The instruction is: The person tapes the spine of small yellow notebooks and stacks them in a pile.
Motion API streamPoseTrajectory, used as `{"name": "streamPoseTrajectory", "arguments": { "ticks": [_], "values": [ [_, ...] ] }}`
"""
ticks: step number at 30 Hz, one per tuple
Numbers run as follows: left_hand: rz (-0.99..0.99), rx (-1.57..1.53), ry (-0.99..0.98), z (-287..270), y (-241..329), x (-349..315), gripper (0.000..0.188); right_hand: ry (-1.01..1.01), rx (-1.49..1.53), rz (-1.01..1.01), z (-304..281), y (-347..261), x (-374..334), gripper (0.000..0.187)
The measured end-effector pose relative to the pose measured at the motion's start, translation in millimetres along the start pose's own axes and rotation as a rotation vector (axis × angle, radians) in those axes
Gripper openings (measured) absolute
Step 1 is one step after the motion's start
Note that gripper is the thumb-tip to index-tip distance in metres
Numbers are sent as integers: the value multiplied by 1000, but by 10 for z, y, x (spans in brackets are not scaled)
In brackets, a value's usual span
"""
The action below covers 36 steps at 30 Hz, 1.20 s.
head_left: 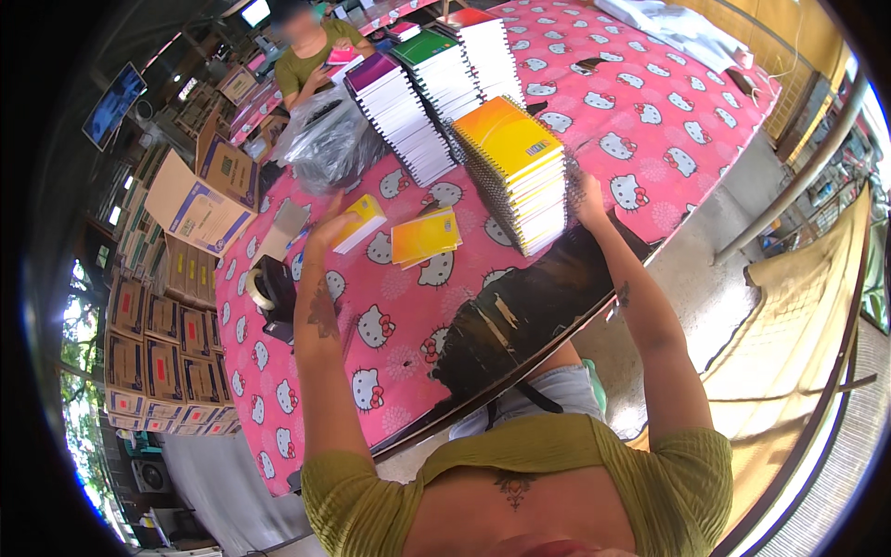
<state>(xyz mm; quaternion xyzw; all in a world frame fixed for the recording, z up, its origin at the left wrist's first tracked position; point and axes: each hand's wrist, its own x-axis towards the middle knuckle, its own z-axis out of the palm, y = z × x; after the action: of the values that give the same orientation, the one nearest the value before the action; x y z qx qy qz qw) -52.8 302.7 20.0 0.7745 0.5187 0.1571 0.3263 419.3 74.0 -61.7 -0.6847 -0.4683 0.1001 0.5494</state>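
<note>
My left hand (329,223) is at the left end of a small block of yellow notepads (363,219), its thumb over the top and its fingers partly hidden behind. Just right of that block, a few thin yellow-orange booklets (426,237) lie loosely overlapped. A tall pile of yellow spiral notebooks (513,153) stands near the table's front edge. Against the right side of this pile rests my right hand (588,200), fingers stretched along it and partly out of sight. Behind are piles of spiral notebooks with purple (379,79), green (430,54) and red covers (473,28).
A tape dispenser (271,295) sits by my left forearm. Clear plastic wrapping (332,139) lies behind my left hand. An open carton (206,200) and stacked boxes (167,348) stand left of the pink patterned table cover (631,111). Another person (311,56) works across the table.
</note>
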Motion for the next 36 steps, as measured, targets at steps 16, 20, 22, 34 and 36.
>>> {"name": "streamPoseTrajectory", "arguments": {
  "ticks": [16,20,22,34,36],
  "values": [
    [-88,83,-91,-76,11,18,90,-19,118,97,-40,-105,4,21],
    [-45,-5,-73,-20,77,-63,86,-4,97,102,-48,-165,-16,21],
    [23,157,-39,-28,133,-97,86,9,76,86,-32,-180,-13,21],
    [-10,224,-86,146,429,-169,116,27,64,70,-64,-44,5,21],
    [2,264,-65,130,391,-167,111,7,85,85,-65,-39,20,21]
  ]
}}
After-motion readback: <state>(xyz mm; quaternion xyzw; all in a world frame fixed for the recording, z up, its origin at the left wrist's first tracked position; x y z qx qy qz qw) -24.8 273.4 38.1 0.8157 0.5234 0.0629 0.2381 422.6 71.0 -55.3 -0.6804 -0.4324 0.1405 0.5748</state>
